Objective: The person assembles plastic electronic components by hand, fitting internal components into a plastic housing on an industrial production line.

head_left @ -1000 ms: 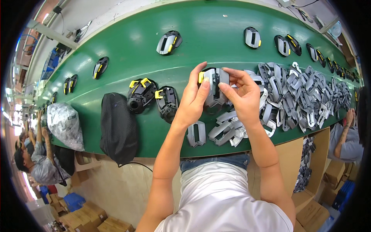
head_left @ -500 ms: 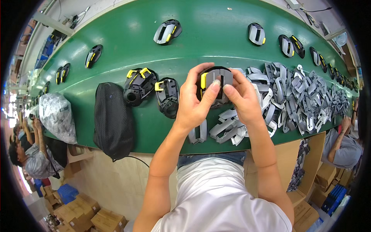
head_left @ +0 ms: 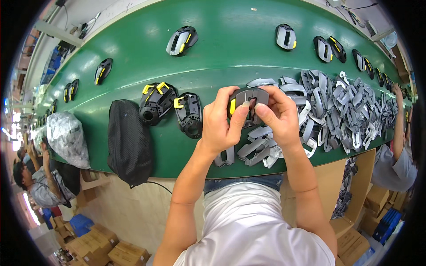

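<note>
Both my hands hold a black and grey mouse shell (head_left: 243,94) with a yellow side piece, just above the near part of the green table. My left hand (head_left: 220,122) grips its left side, and my right hand (head_left: 283,119) wraps round its right side. Both thumbs press on the grey top beside the middle slot. To the left lie two black mouse shells, one with two yellow parts (head_left: 158,104) and another with a single one (head_left: 190,119). Loose grey plastic covers (head_left: 259,145) lie under and beside my right hand, joining a large pile (head_left: 333,108) on the right.
Assembled mouse shells (head_left: 182,41) stand spaced along the far green strip (head_left: 230,40). A black mesh bag (head_left: 128,142) and a clear plastic bag of parts (head_left: 67,137) sit on the left. A cardboard box (head_left: 361,190) holds parts at lower right. Co-workers (head_left: 392,164) sit on both sides.
The held shell has tipped and come slightly nearer, with my thumbs still on it. Shells on the far strip have shifted left. The co-worker on the right has stretched an arm towards the strip.
</note>
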The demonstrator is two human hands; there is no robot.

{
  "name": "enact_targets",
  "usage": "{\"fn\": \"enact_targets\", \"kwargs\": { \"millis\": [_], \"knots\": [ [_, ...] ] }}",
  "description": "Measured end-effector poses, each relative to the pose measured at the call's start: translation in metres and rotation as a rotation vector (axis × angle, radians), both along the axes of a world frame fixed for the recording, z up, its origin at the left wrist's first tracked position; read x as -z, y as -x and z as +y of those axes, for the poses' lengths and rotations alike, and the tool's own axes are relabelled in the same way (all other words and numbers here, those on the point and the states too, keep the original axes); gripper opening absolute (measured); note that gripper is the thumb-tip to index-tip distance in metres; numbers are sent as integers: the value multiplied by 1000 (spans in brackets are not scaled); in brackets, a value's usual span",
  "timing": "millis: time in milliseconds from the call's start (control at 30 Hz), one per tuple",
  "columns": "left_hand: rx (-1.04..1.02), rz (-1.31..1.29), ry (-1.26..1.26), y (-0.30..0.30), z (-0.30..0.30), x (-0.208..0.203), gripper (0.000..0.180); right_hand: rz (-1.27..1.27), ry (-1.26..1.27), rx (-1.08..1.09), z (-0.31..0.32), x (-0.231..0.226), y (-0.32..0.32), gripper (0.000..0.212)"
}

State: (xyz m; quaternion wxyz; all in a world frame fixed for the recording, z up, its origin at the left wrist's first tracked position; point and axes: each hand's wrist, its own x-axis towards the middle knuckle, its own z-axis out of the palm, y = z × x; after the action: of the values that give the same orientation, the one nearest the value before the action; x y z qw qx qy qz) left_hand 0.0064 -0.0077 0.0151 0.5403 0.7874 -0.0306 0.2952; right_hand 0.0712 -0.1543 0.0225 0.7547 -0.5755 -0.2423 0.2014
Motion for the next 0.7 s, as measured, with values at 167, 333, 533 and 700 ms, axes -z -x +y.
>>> {"fn": "enact_targets", "kwargs": {
  "millis": [167,333,533,700],
  "knots": [
    [-36,-14,-71,-1,-4,7,29,-28,77,-4,-5,-6,-1,29],
    [57,150,73,-2,0,7,42,-27,29,20,-1,-1,-6,28],
    [244,225,758,-9,18,1,72,-1231,379,291,-6,-18,-8,23],
    [143,272,730,-3,18,0,32,-1198,310,137,2,-10,-12,23]
  ]
}}
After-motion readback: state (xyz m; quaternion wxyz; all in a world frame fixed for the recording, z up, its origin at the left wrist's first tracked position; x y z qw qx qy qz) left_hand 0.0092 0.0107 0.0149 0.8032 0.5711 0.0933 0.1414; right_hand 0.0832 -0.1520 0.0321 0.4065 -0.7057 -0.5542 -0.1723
